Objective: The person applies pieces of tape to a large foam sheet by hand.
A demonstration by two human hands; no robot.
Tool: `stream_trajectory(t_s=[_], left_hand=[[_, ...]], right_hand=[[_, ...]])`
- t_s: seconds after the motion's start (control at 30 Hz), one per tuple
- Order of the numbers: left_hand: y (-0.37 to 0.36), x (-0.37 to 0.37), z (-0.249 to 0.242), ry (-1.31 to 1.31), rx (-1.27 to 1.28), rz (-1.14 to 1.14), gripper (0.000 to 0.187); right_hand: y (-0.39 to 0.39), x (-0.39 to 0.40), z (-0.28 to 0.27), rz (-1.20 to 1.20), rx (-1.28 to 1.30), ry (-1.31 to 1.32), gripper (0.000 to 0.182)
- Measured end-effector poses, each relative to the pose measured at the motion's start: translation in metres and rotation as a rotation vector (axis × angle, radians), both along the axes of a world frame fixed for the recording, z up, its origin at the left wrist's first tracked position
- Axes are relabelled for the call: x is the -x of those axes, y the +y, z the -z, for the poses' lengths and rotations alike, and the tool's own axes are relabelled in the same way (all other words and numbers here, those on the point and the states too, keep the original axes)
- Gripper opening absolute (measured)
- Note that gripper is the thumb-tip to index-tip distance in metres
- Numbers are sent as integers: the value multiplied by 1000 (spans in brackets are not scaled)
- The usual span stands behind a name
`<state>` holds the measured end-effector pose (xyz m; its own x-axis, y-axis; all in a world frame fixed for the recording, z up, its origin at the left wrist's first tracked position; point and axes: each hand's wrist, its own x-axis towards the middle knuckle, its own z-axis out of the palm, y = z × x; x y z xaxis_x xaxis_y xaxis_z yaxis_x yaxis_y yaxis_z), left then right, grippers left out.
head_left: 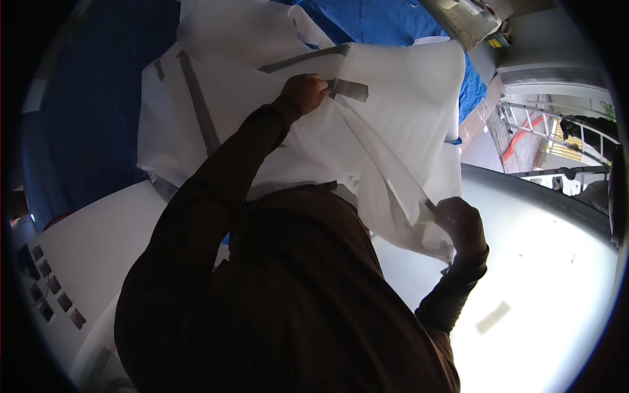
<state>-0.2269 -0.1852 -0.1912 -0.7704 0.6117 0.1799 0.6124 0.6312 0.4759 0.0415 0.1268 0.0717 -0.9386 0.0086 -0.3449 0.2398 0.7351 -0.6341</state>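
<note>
White sheeting (409, 85) lies over the blue tarp (380, 19), grey tape strips (198, 101) already on it, one fold (383, 157) hanging loose. The left hand (304, 93), nearer the tarp, pinches the sheeting beside a short tape piece (352, 90); the right hand (462, 224), farther from it, is closed on the edge.

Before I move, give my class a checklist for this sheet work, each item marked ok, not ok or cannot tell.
1. Left hand at the white sheet, beside the gray tape piece: ok.
2. Right hand has a grip on the sheet's lower part: ok.
3. Sheet smooth between the hands: not ok, folded.
4. Tape piece firmly stuck: cannot tell.
5. Ladder apart from the sheet: ok.
</note>
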Motion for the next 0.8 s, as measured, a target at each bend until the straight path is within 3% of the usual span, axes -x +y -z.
stream_trajectory(t_s=[0.03,0.1,0.17,0.27,0.33,0.37,0.4,0.47,0.5,0.57,0.7,0.73,0.8], left_hand=[[1,-3,-7,-8,-5,46,19],[2,-8,-24,3,-11,89,18],[7,-27,-39,113,-105,124,15],[10,-36,-50,93,-96,93,14],[7,-36,-57,84,-78,84,14],[5,-38,-60,92,-90,90,14],[3,-38,-63,106,-103,102,14],[2,-41,-73,116,-97,99,13],[0,-43,-77,119,-80,82,13],[-3,-47,-79,135,-79,81,13],[-19,-50,-72,137,-44,-9,13],[-22,-51,-71,134,-52,-39,13],[-28,-55,-70,146,-50,-27,12]], right_hand=[[19,-8,2,29,221,-340,26],[43,-16,8,-118,489,-375,37],[56,-8,-10,-257,623,-291,54],[98,-19,-24,-366,1032,288,118],[103,4,-43,-271,873,398,115],[68,31,-52,-33,598,352,111],[10,70,-51,23,423,375,88],[-77,122,-5,-118,-55,503,46],[-102,140,34,-165,-65,539,45],[-133,162,100,-324,-423,678,37],[-127,176,160,-394,-524,560,30],[-125,176,151,-350,-408,470,30],[-132,170,148,-372,-354,543,29]])
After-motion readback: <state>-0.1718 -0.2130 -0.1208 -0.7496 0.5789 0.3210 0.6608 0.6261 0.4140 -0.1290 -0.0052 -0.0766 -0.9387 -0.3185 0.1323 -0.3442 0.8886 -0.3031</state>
